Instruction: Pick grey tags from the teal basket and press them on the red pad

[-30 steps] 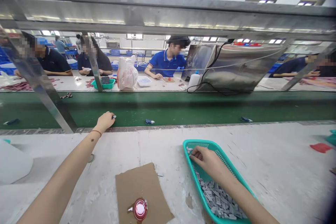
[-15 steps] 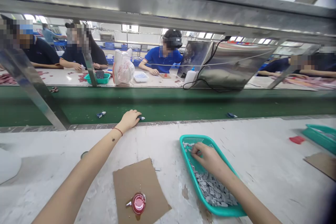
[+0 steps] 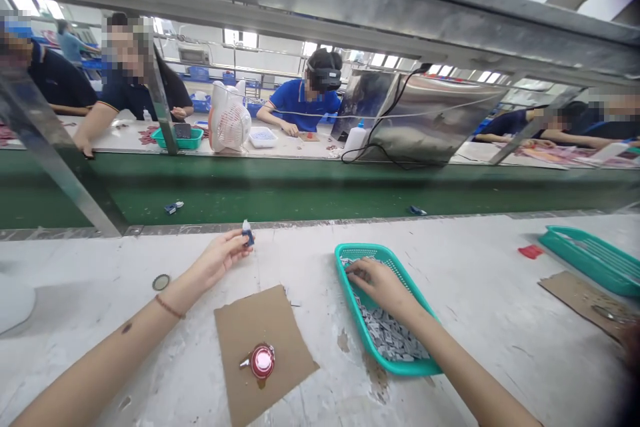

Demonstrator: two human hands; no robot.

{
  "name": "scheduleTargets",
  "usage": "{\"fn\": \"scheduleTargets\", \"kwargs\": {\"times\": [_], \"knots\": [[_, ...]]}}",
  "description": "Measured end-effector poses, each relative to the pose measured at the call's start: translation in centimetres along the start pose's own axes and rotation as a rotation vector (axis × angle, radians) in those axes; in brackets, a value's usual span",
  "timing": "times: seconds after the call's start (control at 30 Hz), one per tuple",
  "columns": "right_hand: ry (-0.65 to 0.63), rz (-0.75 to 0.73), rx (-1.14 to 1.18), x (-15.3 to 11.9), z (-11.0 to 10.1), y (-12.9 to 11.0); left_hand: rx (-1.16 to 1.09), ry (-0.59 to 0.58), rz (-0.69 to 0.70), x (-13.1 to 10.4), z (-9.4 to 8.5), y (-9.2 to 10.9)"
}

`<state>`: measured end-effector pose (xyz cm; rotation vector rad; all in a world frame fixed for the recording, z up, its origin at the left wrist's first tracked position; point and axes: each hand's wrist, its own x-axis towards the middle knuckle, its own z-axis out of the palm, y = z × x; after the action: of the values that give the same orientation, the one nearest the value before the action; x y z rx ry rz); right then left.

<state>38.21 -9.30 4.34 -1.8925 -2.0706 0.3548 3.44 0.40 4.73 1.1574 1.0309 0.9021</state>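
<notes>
Between the thumb and fingers of my left hand (image 3: 223, 256) is a small dark blue piece with a white tip (image 3: 248, 233), raised over the near edge of the white table. My right hand (image 3: 375, 280) reaches into a green basket (image 3: 383, 365) that holds many small grey-white pieces (image 3: 390, 337). Its fingers are bent together among the pieces, and whatever they grip is too small to make out. A square of brown cardboard (image 3: 295, 347) lies between my forearms. On it sits a shiny red round cap (image 3: 263, 361) in a small amber puddle.
A green belt (image 3: 300, 197) runs behind the table and carries small blue-and-white pieces (image 3: 174, 207). Metal posts (image 3: 65, 153) and a shelf stand above it. At right are another green basket (image 3: 580, 263), a red piece (image 3: 530, 251) and more cardboard (image 3: 575, 293). Several people sit opposite.
My left hand has lifted the blue piece off the belt and drawn it back over the table. My right hand stays in the basket. A person's arm at far left now reaches the belt.
</notes>
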Motion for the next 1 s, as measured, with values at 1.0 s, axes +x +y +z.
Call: {"fn": "scheduleTargets", "kwargs": {"times": [1.0], "knots": [[0.056, 0.247, -0.094, -1.5, 0.3, -1.6, -0.449, -0.190, -0.046, -14.9, -3.7, -6.1]]}}
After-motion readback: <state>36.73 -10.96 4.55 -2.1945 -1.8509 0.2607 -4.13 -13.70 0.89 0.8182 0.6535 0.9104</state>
